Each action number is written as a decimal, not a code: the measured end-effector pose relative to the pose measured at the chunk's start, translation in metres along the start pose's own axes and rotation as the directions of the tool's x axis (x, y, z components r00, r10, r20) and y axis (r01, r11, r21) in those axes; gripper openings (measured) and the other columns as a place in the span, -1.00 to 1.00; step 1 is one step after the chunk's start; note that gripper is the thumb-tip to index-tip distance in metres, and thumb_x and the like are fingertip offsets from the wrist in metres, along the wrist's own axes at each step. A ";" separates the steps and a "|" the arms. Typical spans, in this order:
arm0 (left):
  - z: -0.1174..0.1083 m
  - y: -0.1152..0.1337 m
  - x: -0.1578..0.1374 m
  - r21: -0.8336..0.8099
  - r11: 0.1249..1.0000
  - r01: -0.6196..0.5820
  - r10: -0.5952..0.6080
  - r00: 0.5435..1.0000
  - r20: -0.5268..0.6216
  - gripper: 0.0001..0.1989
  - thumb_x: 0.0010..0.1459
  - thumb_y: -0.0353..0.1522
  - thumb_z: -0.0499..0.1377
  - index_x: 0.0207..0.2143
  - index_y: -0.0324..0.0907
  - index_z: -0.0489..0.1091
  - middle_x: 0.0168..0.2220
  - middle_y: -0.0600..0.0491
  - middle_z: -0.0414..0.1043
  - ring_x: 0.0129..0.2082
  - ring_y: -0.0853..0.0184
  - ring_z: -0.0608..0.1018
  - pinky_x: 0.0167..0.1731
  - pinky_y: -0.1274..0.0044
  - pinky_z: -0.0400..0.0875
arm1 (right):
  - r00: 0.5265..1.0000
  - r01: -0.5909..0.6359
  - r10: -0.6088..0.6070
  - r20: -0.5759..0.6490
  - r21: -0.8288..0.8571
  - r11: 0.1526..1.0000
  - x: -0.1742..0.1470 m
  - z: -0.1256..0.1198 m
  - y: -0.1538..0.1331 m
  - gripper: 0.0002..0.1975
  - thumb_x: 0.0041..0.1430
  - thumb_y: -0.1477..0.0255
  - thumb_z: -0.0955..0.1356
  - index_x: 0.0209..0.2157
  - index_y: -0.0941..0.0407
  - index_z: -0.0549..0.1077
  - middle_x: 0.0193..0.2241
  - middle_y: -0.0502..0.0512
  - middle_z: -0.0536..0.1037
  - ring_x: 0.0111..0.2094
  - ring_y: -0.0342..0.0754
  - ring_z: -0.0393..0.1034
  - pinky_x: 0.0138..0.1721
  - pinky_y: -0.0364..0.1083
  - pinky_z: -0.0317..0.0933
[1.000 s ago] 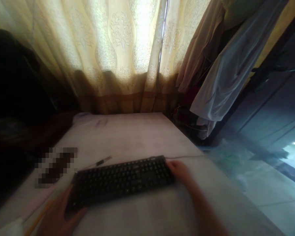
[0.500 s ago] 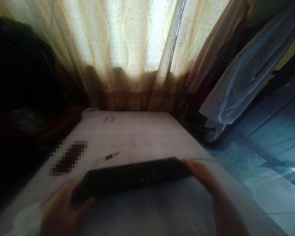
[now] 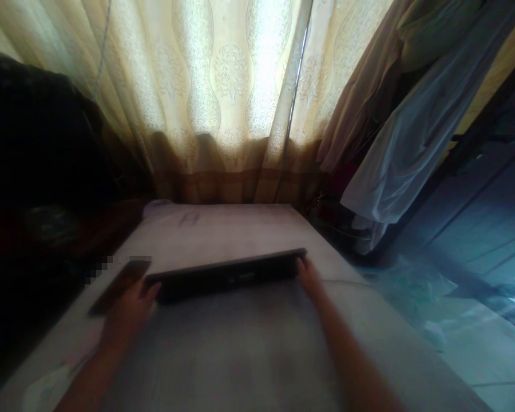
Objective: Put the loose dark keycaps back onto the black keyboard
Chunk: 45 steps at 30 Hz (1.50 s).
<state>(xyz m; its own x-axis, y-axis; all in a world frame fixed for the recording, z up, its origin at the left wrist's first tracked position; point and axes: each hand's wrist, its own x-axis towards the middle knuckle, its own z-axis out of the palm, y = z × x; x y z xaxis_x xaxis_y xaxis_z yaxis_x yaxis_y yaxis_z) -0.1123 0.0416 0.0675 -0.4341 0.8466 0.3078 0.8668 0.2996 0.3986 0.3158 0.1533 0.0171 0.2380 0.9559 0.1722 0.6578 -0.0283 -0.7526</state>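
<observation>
A black computer keyboard (image 3: 232, 278) is held between my two hands over the table. It is tipped so that its underside or edge faces me, with a pale label near the middle, and its keys are hidden. My left hand (image 3: 133, 303) grips the left end, thumb on the near side. At the other end my right hand (image 3: 308, 274) is closed on the right corner. Both hands are somewhat blurred. Just left of my left hand lies a dark flat rectangular object (image 3: 119, 286), partly pixelated.
The table (image 3: 257, 229) has a pale cover. A pink item (image 3: 83, 346) and a whitish one (image 3: 47, 386) lie at its near left. Curtains (image 3: 232, 86) hang behind. Clothes (image 3: 395, 154) hang at right, above clear plastic (image 3: 416, 286). Something dark stands at left.
Both hands have carried the keyboard away from me. It has tipped from keys showing to its edge or underside facing me. A small dark-middled cord item is now out of sight.
</observation>
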 end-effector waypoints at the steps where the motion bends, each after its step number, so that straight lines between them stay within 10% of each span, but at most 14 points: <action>1: 0.002 0.000 0.000 -0.001 1.000 0.004 -0.004 1.000 0.005 -0.59 0.14 -0.08 0.00 -0.25 -0.16 0.49 -0.30 -0.08 0.58 -0.30 0.14 0.61 -0.30 0.44 0.45 | 1.000 -0.026 0.026 -0.010 -0.032 0.999 0.002 0.003 -0.003 -0.51 0.31 0.22 0.11 0.00 0.24 0.43 -0.15 0.31 0.57 -0.07 0.12 0.45 -0.08 0.01 0.29; 12: 0.021 0.000 -0.029 -0.178 0.963 0.201 -0.186 0.977 0.101 -0.55 0.11 -0.05 -0.09 -0.35 -0.13 0.45 -0.33 -0.10 0.58 -0.27 0.09 0.60 -0.26 0.38 0.46 | 0.985 -0.139 0.162 0.058 -0.285 0.948 -0.006 0.009 -0.002 -0.53 0.33 0.20 0.16 -0.06 0.26 0.49 -0.12 0.43 0.55 -0.06 0.22 0.45 -0.08 0.09 0.26; 16: 0.030 -0.003 -0.035 -0.202 0.949 0.241 -0.217 0.967 0.134 -0.59 0.06 -0.05 -0.07 -0.46 -0.09 0.44 -0.40 -0.07 0.58 -0.32 0.09 0.60 -0.30 0.38 0.46 | 0.995 0.017 -0.051 -0.090 -0.349 0.937 -0.034 0.024 -0.029 -0.38 0.30 0.24 0.19 0.29 0.28 0.13 0.32 0.40 0.08 0.33 0.23 -0.07 0.25 0.22 -0.11; 20: 0.034 -0.006 -0.036 -0.215 0.941 0.261 -0.232 0.961 0.149 -0.58 0.05 -0.05 -0.07 -0.48 -0.09 0.45 -0.42 -0.05 0.59 -0.34 0.10 0.60 -0.34 0.41 0.44 | 0.817 0.576 -0.541 0.197 -0.317 0.754 -0.079 0.053 -0.058 -0.35 0.29 0.23 0.21 0.34 0.15 0.05 0.35 0.22 0.02 0.37 0.13 -0.19 0.31 0.23 -0.32; 23: 0.033 -0.007 -0.037 -0.220 0.939 0.265 -0.232 0.959 0.161 -0.58 0.04 -0.05 -0.06 -0.47 -0.09 0.47 -0.42 -0.04 0.60 -0.35 0.11 0.60 -0.36 0.43 0.43 | 0.674 0.715 -0.582 0.455 -0.205 0.668 -0.100 0.065 -0.074 -0.37 0.29 0.16 0.22 0.31 0.11 0.11 0.32 0.19 0.12 0.34 0.10 -0.05 0.31 0.21 -0.27; 27: 0.033 -0.008 -0.038 -0.234 0.939 0.254 -0.215 0.960 0.180 -0.57 0.04 -0.03 -0.05 -0.46 -0.08 0.47 -0.43 -0.02 0.60 -0.36 0.13 0.60 -0.38 0.44 0.42 | 0.721 0.686 -0.602 0.343 -0.230 0.690 -0.108 0.063 -0.089 -0.30 0.28 0.14 0.23 0.34 0.18 0.04 0.34 0.24 0.03 0.36 0.13 -0.13 0.32 0.24 -0.29; 32: 0.033 -0.008 -0.039 -0.239 0.940 0.245 -0.203 0.961 0.185 -0.58 0.03 -0.03 -0.05 -0.49 -0.09 0.46 -0.44 -0.04 0.59 -0.36 0.08 0.60 -0.37 0.40 0.43 | 0.633 0.757 -0.647 0.424 -0.168 0.631 -0.118 0.068 -0.095 -0.30 0.27 0.09 0.25 0.31 0.16 0.11 0.30 0.24 0.14 0.32 0.13 -0.01 0.31 0.24 -0.23; 45: 0.034 -0.006 -0.041 -0.256 0.940 0.228 -0.181 0.964 0.194 -0.58 0.06 -0.05 -0.05 -0.47 -0.09 0.46 -0.45 -0.03 0.59 -0.36 0.13 0.61 -0.40 0.46 0.42 | 0.667 0.734 -0.636 0.387 -0.196 0.651 -0.127 0.074 -0.095 -0.29 0.24 0.13 0.29 0.30 0.22 0.14 0.31 0.29 0.13 0.32 0.17 -0.02 0.30 0.26 -0.19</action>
<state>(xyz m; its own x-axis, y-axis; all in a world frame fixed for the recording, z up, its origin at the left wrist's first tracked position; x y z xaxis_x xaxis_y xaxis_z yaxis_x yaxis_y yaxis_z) -0.0916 0.0199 0.0233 -0.5276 0.8476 0.0570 0.6528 0.3616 0.6656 0.1703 0.0561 0.0198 -0.5363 0.7691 0.3476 0.7424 0.6258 -0.2391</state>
